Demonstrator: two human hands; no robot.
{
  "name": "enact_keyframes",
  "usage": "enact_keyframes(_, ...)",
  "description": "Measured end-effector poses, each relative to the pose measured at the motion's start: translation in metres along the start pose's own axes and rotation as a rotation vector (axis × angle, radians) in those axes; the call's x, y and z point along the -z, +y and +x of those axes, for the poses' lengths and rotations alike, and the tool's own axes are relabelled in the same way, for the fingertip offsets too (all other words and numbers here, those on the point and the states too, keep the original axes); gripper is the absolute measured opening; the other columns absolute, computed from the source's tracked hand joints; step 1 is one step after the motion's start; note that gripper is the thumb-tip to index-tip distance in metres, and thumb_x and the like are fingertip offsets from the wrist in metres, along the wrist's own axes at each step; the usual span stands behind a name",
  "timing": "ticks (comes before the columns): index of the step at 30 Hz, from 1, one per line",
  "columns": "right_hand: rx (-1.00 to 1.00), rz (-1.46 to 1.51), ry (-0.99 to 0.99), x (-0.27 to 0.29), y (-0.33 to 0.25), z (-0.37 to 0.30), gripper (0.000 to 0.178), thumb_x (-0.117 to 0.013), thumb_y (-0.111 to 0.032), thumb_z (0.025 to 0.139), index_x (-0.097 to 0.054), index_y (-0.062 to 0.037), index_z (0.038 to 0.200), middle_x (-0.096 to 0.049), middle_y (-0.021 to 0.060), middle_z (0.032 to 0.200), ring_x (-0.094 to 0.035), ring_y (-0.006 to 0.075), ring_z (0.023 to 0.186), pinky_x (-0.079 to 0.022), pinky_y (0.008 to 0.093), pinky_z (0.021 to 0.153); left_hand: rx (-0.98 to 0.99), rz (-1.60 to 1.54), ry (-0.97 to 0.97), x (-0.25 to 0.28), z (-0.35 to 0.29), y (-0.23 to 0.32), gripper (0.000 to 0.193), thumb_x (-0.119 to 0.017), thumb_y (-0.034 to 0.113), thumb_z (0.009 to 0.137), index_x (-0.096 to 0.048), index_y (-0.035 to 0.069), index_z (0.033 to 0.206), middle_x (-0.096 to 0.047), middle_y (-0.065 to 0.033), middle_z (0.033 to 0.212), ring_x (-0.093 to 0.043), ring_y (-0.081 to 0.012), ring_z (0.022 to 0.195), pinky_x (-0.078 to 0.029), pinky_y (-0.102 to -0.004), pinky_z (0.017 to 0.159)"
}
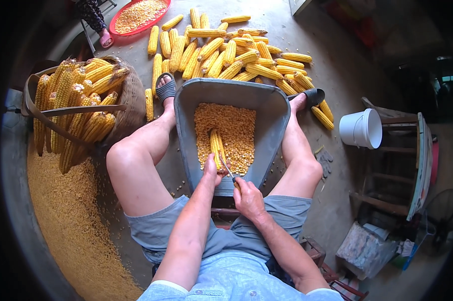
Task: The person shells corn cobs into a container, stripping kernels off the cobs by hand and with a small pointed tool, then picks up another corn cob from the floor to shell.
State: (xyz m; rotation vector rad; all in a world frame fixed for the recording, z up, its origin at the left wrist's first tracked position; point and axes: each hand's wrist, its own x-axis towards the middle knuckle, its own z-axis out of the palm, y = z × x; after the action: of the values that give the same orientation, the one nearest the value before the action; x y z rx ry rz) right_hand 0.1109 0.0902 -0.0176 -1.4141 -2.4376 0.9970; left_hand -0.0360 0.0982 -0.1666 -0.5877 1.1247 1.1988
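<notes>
Between my knees stands a grey scoop-shaped bin (184, 128), its floor covered with loose yellow corn kernels (231, 118). Over its near end my left hand (214, 170) is wrapped round the lower part of a corn cob (216, 143), whose tip points away from me. Darker gaps run along the cob's rows. My right hand (249, 199) grips the dark handle of a screwdriver-like tool (227, 168) with a thin metal shaft. The shaft slants up and left to the cob's right side; its very tip is hard to make out.
Whole cobs (211, 52) lie heaped beyond the bin. At left, a wicker basket (133, 100) holds more cobs beside spread kernels (68, 215). A red tray (117, 25) of kernels sits far left, near another person's foot (106, 38). A white bucket (354, 129) and wooden ladder-like frame (394, 165) are right.
</notes>
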Motion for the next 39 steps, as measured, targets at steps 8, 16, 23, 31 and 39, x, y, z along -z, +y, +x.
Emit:
enact_keyframes(8, -0.035, -0.113, -0.074, -0.022, -0.009, 0.022, 0.032, -0.057, -0.017, 0.086, -0.055, -0.0062, 0.116, -0.06, 0.0239, 0.089, -0.064, 0.043, 0.073, -0.054, 0.0512, 0.064, -0.088, -0.008, 0.111, -0.005, 0.008, -0.006, 0.054, -0.034, 0.062, 0.095, -0.054, 0.013, 0.109, -0.066, -0.0109, 0.08, -0.061, -0.021, 0.058, -0.044, -0.0302, 0.041)
enact_keyframes(16, -0.14, -0.104, -0.09, -0.029, -0.02, 0.045, 0.024, -0.058, -0.014, 0.084, -0.061, -0.0058, 0.107, -0.064, 0.0218, 0.088, -0.064, 0.0403, 0.079, -0.053, 0.0482, 0.07, -0.118, -0.084, 0.143, 0.001, 0.02, -0.003, 0.052, -0.04, 0.058, 0.095, -0.053, 0.009, 0.104, -0.061, -0.0112, 0.074, -0.059, -0.0228, 0.053, -0.046, -0.0343, 0.04)
enact_keyframes(23, -0.129, -0.227, -0.076, -0.059, -0.02, 0.059, 0.03, -0.052, -0.016, 0.086, -0.051, 0.0025, 0.11, -0.06, 0.0277, 0.088, -0.066, 0.0423, 0.065, -0.055, 0.0487, 0.057, -0.092, 0.057, 0.15, -0.007, 0.03, 0.003, 0.052, -0.036, 0.054, 0.097, -0.056, 0.006, 0.099, -0.06, -0.0104, 0.068, -0.059, -0.0238, 0.053, -0.05, -0.0376, 0.048)
enact_keyframes(31, 0.04, 0.026, -0.021, -0.043, 0.036, 0.069, 0.024, -0.06, -0.017, 0.086, -0.061, -0.0046, 0.106, -0.065, 0.0205, 0.088, -0.065, 0.0381, 0.08, -0.053, 0.0467, 0.074, -0.107, 0.066, 0.078, 0.004, 0.022, 0.016, 0.053, -0.033, 0.055, 0.099, -0.052, 0.007, 0.105, -0.056, -0.0103, 0.07, -0.053, -0.0198, 0.047, -0.04, -0.0285, 0.036)
enact_keyframes(39, 0.261, -0.136, -0.297, 0.031, 0.062, 0.135, 0.02, -0.062, -0.019, 0.084, -0.065, -0.0108, 0.102, -0.067, 0.016, 0.087, -0.065, 0.035, 0.085, -0.053, 0.0436, 0.075, 0.009, 0.068, 0.011, 0.003, 0.002, 0.03, 0.051, -0.031, 0.055, 0.099, -0.05, 0.009, 0.11, -0.058, -0.0112, 0.074, -0.053, -0.0181, 0.049, -0.039, -0.0261, 0.036)
